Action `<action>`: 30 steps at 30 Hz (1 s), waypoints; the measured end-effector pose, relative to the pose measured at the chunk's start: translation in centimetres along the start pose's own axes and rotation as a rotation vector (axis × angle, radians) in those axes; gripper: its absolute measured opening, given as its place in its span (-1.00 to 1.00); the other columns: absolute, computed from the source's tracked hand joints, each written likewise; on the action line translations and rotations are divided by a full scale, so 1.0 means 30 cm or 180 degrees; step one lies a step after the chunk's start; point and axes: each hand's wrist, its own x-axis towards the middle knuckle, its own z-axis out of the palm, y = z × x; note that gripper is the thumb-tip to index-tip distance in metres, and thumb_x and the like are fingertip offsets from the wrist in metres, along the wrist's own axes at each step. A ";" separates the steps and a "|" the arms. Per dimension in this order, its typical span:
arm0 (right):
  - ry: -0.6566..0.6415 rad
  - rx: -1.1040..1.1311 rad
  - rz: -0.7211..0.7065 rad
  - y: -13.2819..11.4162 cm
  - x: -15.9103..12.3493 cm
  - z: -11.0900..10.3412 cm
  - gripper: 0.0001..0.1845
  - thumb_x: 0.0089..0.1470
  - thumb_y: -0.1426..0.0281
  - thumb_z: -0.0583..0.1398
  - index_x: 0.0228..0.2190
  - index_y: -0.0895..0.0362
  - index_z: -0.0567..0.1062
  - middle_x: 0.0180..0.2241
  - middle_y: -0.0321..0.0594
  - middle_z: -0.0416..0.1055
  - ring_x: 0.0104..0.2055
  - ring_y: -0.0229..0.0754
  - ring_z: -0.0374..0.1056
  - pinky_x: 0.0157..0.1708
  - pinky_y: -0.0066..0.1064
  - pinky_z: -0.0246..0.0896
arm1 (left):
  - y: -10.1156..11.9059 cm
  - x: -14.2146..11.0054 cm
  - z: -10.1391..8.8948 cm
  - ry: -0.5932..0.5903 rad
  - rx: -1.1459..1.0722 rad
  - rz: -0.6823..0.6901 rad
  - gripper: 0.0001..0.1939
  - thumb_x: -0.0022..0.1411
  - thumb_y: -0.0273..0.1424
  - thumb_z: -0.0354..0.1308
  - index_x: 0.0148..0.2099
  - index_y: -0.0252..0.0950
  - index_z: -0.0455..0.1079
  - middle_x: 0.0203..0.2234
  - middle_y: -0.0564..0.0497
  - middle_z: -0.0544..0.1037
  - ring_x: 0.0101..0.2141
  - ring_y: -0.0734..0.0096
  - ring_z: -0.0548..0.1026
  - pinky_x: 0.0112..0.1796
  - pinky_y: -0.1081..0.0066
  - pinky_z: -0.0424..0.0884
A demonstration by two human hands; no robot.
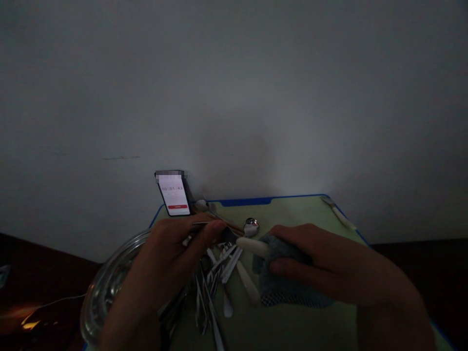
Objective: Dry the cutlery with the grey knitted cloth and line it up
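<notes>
A piece of cutlery with a white handle [252,246] is held between both hands above the table. My left hand [183,251] pinches its metal end, and the fingers hide what kind of head it has. Wrapped around the handle is a grey-blue cloth [288,278] with a checked edge, gripped by my right hand [318,253]. Below the hands lies a loose pile of cutlery [204,297]. A shiny spoon [251,226] rests just behind them, and another white handle [247,282] lies under the cloth's left side.
A round, shiny metal bowl [93,302] stands at the left, partly behind my left forearm. A phone [173,195] showing a timer leans against the wall [234,122]. One white-handled fork [338,213] lies at the far right of the green, blue-edged table [300,207].
</notes>
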 end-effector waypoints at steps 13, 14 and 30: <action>-0.0068 0.0452 -0.0179 0.033 -0.008 -0.011 -0.70 0.20 0.19 0.01 -0.27 0.14 0.39 -0.36 -0.25 0.43 -0.37 -0.29 0.34 -0.38 -0.48 0.18 | -0.017 0.002 0.047 -0.0093 -0.0818 0.0090 -0.91 0.10 -0.39 0.25 -0.28 -0.14 0.48 -0.25 0.11 0.59 -0.20 0.43 0.52 -0.16 0.47 0.45; -0.0094 0.0487 -0.0195 0.035 -0.006 -0.009 -0.72 0.20 0.21 0.01 -0.26 0.13 0.39 -0.34 -0.25 0.44 -0.35 -0.28 0.34 -0.37 -0.48 0.18 | -0.015 0.006 0.048 -0.0133 -0.0893 0.0102 -0.91 0.09 -0.40 0.26 -0.29 -0.13 0.49 -0.27 0.13 0.60 -0.21 0.44 0.53 -0.16 0.48 0.45; -0.0275 0.0783 -0.0334 0.045 0.022 -0.003 -0.72 0.16 0.26 0.08 -0.13 0.12 0.40 -0.31 -0.26 0.44 -0.33 -0.29 0.34 -0.37 -0.51 0.20 | -0.011 0.010 0.029 -0.0191 -0.1039 0.0550 -0.77 0.05 -0.46 0.31 -0.21 -0.12 0.44 -0.32 0.16 0.44 -0.31 0.58 0.43 -0.31 0.63 0.37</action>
